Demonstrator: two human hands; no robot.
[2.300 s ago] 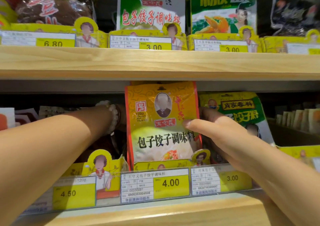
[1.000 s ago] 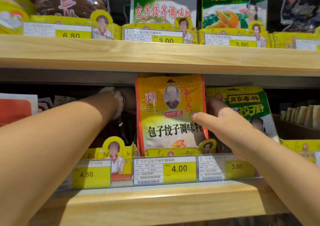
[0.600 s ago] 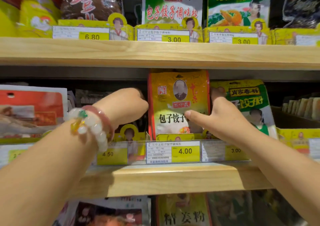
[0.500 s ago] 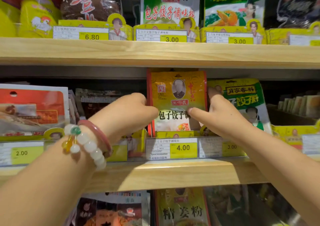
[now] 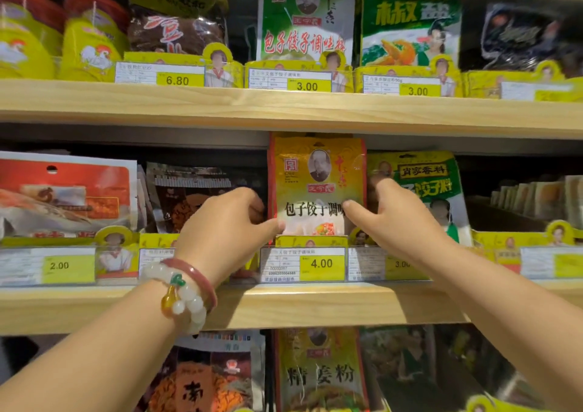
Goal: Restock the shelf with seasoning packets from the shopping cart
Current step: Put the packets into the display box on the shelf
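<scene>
The yellow seasoning packet (image 5: 317, 187) stood upright in the middle of the frame, on the middle wooden shelf (image 5: 315, 306), behind the 4.00 price tag (image 5: 303, 265). The left hand (image 5: 225, 231) was at its left edge, the thumb lying on the lower front of the packet and the fingers curled round the edge toward the back. The right hand (image 5: 397, 219) was at its right edge — the thumb pressed flat on the printed front, the other fingers going behind the packet, so both hands pinched it between them. The packet was a flat, glossy plastic pouch, rectangular, with red side borders, a round portrait and black characters. Just right of it stood a green packet (image 5: 426, 181). On the left wrist sat a bracelet of white beads (image 5: 186, 298) and a red bangle — both smooth and round.
</scene>
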